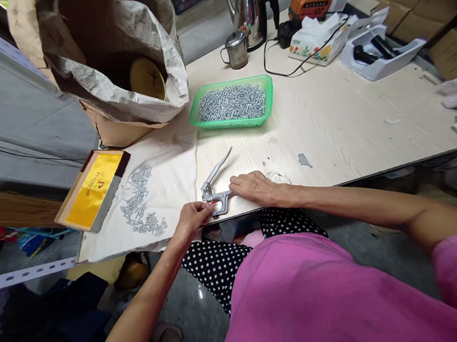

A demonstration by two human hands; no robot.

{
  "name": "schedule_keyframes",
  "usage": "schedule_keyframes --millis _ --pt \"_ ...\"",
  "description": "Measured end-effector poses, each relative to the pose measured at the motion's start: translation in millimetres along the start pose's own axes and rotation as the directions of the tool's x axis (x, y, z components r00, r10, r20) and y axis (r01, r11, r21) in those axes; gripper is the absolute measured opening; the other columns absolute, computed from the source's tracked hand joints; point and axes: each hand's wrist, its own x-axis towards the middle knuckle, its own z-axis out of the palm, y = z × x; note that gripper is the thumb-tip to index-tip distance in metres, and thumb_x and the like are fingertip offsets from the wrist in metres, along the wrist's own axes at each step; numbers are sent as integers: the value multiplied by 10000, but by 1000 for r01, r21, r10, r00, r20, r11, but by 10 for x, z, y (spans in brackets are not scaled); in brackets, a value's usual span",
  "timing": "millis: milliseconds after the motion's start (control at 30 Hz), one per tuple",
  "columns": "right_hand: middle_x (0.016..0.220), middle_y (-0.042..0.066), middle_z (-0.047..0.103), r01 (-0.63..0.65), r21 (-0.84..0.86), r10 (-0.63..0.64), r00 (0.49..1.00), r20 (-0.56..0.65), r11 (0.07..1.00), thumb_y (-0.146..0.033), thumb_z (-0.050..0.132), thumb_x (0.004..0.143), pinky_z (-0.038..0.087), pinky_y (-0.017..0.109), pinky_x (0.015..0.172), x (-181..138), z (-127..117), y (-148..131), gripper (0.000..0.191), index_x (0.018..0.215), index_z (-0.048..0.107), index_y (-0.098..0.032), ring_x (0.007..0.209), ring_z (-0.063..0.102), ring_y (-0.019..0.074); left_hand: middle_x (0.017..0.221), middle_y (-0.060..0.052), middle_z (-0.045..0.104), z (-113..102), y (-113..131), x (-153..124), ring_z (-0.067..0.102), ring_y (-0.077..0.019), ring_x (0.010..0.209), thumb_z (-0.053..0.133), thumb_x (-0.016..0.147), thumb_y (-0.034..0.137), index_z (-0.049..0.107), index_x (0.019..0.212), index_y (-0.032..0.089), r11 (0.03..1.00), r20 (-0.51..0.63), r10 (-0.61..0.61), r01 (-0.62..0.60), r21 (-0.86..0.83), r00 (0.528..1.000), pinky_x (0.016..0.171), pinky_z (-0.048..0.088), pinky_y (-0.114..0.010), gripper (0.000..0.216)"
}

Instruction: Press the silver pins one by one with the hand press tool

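A grey hand-press plier (225, 202), like a snap-fastener tool, lies at the table's front edge. Its upper handle is raised and angled away, with a small spring near the pivot and a bit of red at the jaws. My right hand (255, 187) is closed around its lower handle. Fingers pinched together, my left hand (194, 216) is at the jaws; whatever it holds is hidden by the fingertips. Left of it, many small silver metal pieces (136, 199) are spread on a white cloth (172, 159). More such pieces (231, 102) fill a green plastic basket (232, 124) beyond the plier.
A large paper sack (173, 75) stands at back left, a yellow-lidded box (91, 189) before it. Along the back are a metal cup (237, 52), a kettle (248, 14), a tissue box (313, 43), a charger cable and a white tray (379, 69). Cardboard boxes (429, 5) stand right.
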Motion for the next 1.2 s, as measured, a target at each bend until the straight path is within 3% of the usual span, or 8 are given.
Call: schedule_keyframes --millis 333,567,767,867,967,1033,1100,1200 --pt "1156 112 650 6 80 -8 1000 25 997 -267 551 1015 351 337 713 42 -29 123 125 1075 620 -182 939 545 232 476 38 458 -34 110 -20 364 -69 453 843 504 625 557 512 180 997 171 -40 27 78 984 457 270 -223 529" --pt "1499 241 454 59 13 -59 998 -24 998 -664 810 727 316 592 1077 251 -103 475 976 1466 463 -129 1379 334 466 465 36 473 -11 108 -47 379 -74 448 871 517 550 624 548 157 996 129 -56 47 76 990 460 286 -226 466" --pt "1263 195 600 45 -28 -44 998 36 999 -694 744 773 346 541 1012 354 -122 488 835 1334 570 -101 1125 487 355 481 32 503 -19 41 -39 409 -90 447 862 610 516 645 578 159 992 93 -71 60 108 993 470 300 -236 419" --pt "1167 171 622 13 -40 -11 999 48 999 -638 742 819 372 454 919 331 -147 422 631 1156 653 -112 1058 491 320 545 -4 562 14 18 -115 501 -139 520 770 771 478 637 577 179 941 -45 74 -55 335 996 528 378 -266 380" --pt "1106 154 630 10 -24 -9 999 51 1000 -531 770 848 369 391 841 298 -166 363 462 1043 681 -122 1037 492 299 837 -67 688 141 60 -175 641 -233 820 708 876 383 728 816 190 724 -147 474 -289 627 868 731 509 -332 204" --pt "1098 152 632 1 -19 1 998 60 1000 -476 791 848 370 373 816 274 -176 336 419 1040 684 -119 1038 497 293 1122 -120 696 258 120 -138 622 -290 1072 720 889 337 710 1115 182 539 -58 666 -426 727 744 918 526 -408 274" --pt "1116 159 628 -11 -16 12 998 67 1000 -470 797 847 379 368 808 240 -188 329 445 1080 680 -110 1047 498 294 1339 -167 627 358 182 -29 549 -326 1243 740 883 315 594 1333 157 388 77 746 -527 756 661 1054 483 -477 499" --pt "1158 168 616 0 15 -1 997 80 1000 -500 815 819 397 365 798 170 -211 355 567 1177 652 -92 1048 496 298 1431 -172 569 422 243 190 525 -330 1283 717 906 320 480 1434 166 287 227 739 -602 745 634 1095 462 -508 599"
